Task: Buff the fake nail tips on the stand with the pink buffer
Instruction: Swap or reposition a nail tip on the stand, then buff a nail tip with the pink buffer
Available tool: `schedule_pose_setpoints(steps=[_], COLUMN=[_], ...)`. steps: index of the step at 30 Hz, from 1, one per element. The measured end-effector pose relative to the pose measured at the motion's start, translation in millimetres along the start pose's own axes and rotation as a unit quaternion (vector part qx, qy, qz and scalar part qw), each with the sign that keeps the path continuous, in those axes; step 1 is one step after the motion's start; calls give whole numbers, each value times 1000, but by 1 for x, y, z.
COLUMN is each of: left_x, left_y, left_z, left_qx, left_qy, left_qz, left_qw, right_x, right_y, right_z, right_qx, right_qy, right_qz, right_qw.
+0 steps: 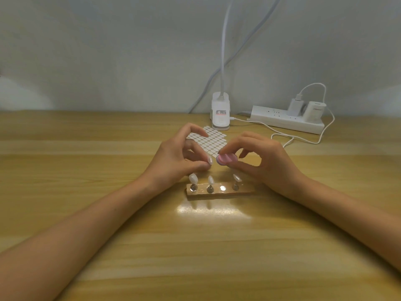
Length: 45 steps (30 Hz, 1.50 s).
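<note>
Nail tips (193, 178): 3 sit on pegs on the wooden stand (245, 190), frame centre. Right hand (267, 161) pinches the pink buffer (226, 159) btwn thumb & fingers, just above the stand. Left hand (175, 161) pinches a 4th tip (209, 159) right beside the buffer.

Just behind the stand (220, 192), a nail tip (209, 160) is pinched by the left hand (178, 158), the pink buffer (226, 159) by the right hand (262, 158).
</note>
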<state>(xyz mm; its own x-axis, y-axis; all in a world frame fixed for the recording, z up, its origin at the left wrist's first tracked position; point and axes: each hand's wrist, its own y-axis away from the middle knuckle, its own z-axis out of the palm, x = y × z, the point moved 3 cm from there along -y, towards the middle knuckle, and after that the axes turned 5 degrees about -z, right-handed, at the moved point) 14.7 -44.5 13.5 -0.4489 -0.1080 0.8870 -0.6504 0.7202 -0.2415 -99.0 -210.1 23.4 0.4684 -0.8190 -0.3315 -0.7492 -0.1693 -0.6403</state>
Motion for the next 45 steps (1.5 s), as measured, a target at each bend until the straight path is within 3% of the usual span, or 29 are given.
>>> schedule_pose_setpoints(steps=[15, 19, 30, 33, 37, 41, 45], left_x=[0, 0, 1, 0, 1, 1, 0], left_y=[-3, -4, -4, -5, -5, -5, -5], left_z=[4, 5, 7, 6, 8, 7, 7], left_qx=[0, -13, -29, -33, -34, -39, -39], left_qy=[-68, -83, -71, -74, -68, -75, -67], left_qz=[26, 30, 43, 42, 41, 38, 33], left_qw=[997, 996, 996, 996, 996, 996, 996], right_x=[-3, 0, -7, -4, -11, -5, -9], right_y=[-3, -5, -4, -5, -5, -6, -7], right_z=[11, 7, 9, 6, 10, 7, 9], right_qx=[-37, 9, -11, 2, 2, 8, 12], right_qy=[39, 6, 19, -7, -1, -23, -30], right_qz=[-58, -9, -41, -2, -42, -3, -34], right_qw=[997, 1000, 999, 1000, 999, 1000, 999])
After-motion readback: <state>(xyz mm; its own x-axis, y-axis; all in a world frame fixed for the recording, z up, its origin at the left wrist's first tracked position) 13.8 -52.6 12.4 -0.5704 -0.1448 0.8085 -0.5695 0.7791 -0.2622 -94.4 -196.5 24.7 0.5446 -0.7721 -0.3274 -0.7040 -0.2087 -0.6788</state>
